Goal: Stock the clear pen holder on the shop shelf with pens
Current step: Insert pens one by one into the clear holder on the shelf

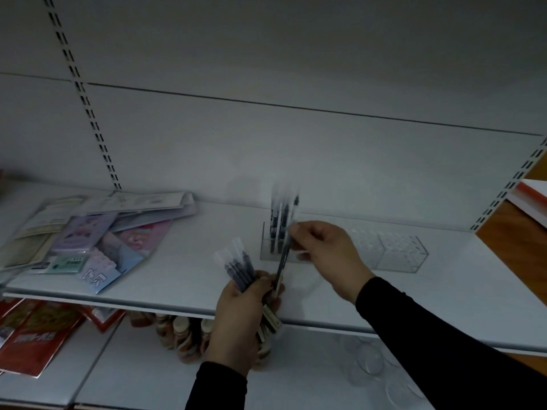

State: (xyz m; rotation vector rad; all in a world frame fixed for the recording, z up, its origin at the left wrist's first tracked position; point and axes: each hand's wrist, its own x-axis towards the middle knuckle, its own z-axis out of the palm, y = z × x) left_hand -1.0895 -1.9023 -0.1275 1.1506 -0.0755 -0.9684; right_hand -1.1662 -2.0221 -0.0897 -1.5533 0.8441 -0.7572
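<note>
A clear pen holder (268, 247) stands on the white shelf (183, 270), with a few dark pens (278, 223) upright in it. My left hand (239, 318) grips a bundle of dark pens with clear caps (236, 266), fanned upward near the shelf's front edge. My right hand (322, 253) is just in front of the holder and pinches a single dark pen (282, 263), which slants down toward the bundle. Its lower end sits against my left hand.
A second clear holder (399, 250) lies empty to the right of my right hand. A heap of stationery packs (88, 235) covers the shelf's left end. Below are red packets (35, 335), stacked round items (180, 338) and clear domes (370, 362). A slotted upright (85, 105) runs up the back panel.
</note>
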